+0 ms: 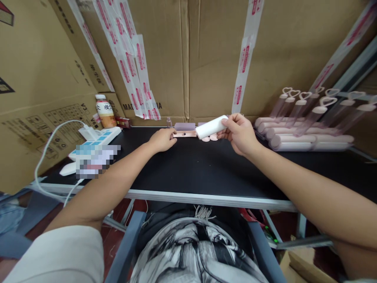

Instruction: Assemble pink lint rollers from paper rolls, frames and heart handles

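right hand (pixel 240 133) clamped on a white cylinder (pixel 211 127) held just above the black table (pixel 191 169) near its far edge. left hand (pixel 161 139) with fingers pinching a pink fixture (pixel 185 134). wide bare tabletop toward the near metal rim (pixel 206 198).
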Demonstrator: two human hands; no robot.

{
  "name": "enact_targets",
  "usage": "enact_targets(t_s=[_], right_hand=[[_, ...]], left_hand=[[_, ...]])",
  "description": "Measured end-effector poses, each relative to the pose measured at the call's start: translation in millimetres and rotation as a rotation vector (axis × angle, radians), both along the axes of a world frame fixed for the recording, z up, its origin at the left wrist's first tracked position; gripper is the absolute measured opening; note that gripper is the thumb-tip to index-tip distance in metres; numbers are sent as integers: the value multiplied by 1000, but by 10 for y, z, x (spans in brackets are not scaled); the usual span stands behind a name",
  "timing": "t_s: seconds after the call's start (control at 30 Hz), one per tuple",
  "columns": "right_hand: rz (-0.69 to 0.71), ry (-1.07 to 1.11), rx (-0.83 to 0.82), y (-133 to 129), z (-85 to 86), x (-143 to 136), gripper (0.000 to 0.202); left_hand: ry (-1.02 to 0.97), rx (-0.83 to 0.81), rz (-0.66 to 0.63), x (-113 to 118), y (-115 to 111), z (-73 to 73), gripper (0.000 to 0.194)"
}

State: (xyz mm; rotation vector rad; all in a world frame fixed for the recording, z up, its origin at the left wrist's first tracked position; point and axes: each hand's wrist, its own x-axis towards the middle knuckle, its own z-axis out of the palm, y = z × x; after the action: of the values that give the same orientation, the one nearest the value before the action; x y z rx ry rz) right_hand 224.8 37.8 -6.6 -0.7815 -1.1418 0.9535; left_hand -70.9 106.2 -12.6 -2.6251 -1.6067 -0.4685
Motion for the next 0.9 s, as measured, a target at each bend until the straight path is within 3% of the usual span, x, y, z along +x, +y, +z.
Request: enact_targets(t_s=[0.23,0.4,0.57,0.9], right_hand=[[4,-6,6,7,-11,-4,50],[-6,-65,42,4,-37,-6,46],[-32,-285,145,-39,-79,-8,38],[-4,-591,279,-39,-150,32,30]], left_hand=[[101,-22,35,-6,-10,-7,61],[77,-18,21,-8,-8,-12,56],[22,15,4,-22,-4,4,46],[142,-21,28,15,0,-30,55]])
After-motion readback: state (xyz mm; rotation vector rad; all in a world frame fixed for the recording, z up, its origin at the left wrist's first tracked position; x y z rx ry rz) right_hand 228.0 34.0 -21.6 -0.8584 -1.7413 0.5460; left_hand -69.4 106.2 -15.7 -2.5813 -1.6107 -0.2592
